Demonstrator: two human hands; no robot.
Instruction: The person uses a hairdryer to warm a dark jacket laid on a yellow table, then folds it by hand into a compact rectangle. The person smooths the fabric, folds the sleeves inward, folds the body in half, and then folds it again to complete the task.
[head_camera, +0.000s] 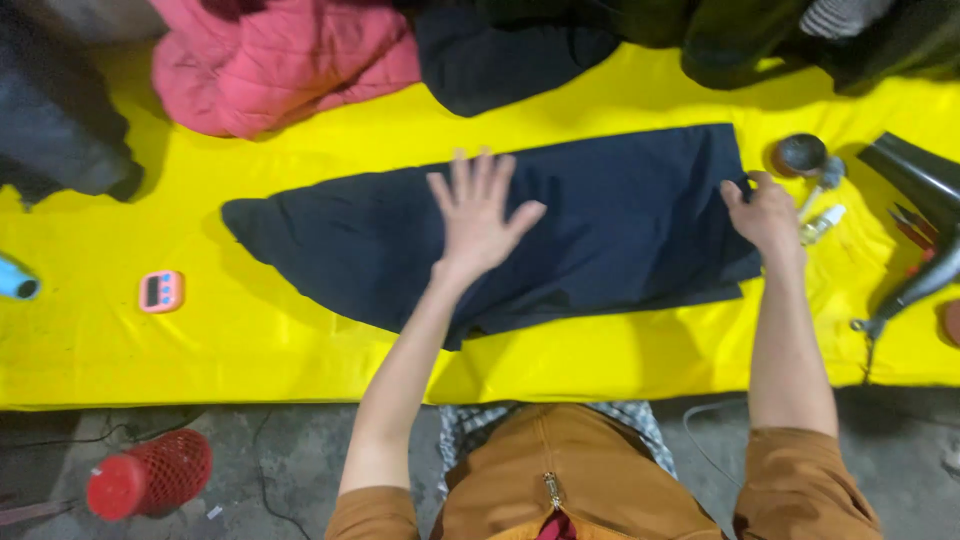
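Nearest the person, below the front edge of the yellow-covered table, a red mesh-wrapped cylinder lies on the grey floor at the left. On the table, a dark navy garment is spread flat across the middle, its squared end toward the right edge and its tapered end pointing toward the left edge. The left hand lies flat on the middle of the garment, palm down, fingers spread wide and grasping nothing. The right hand is at the garment's right end, fingers curled and pinching the cloth at its far right corner. Near the left edge sit a small pink timer and, at the very edge, part of a light blue object. Toward the right edge, just beyond the right hand, stand a small round dark container and a small clear bottle lying on its side, with a black hair dryer past them, near the right edge. Along the far edge are heaped clothes: a pink quilted jacket at the left, a dark garment beside it, and a dark green pile toward the far right corner.
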